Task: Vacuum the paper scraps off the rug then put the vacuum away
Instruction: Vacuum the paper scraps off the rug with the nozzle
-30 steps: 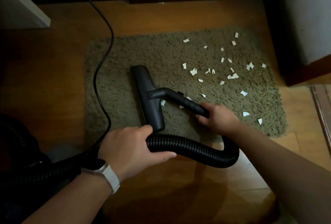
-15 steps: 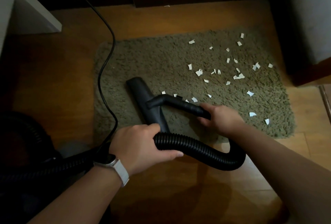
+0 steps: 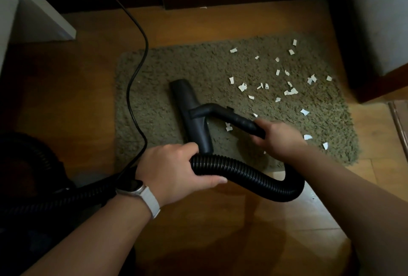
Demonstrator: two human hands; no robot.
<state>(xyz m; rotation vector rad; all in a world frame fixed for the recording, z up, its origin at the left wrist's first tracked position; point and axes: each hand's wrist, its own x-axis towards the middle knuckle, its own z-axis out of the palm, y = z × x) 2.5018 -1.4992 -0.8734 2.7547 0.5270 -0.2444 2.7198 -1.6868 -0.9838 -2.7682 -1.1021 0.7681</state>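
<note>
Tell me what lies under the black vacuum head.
The vacuum head rests on the rug; paper scraps show just right of it. Any scraps directly beneath are hidden by the head itself.

Vacuum body [image 3: 26, 176] lost in shadow, cut by left edge — cord [image 3: 146, 43] cut by top edge

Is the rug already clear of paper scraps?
No: white paper scraps dot the rug's right half, beside the floor nozzle.

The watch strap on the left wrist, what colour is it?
White: the plain watch strap shows best in the head view.
</note>
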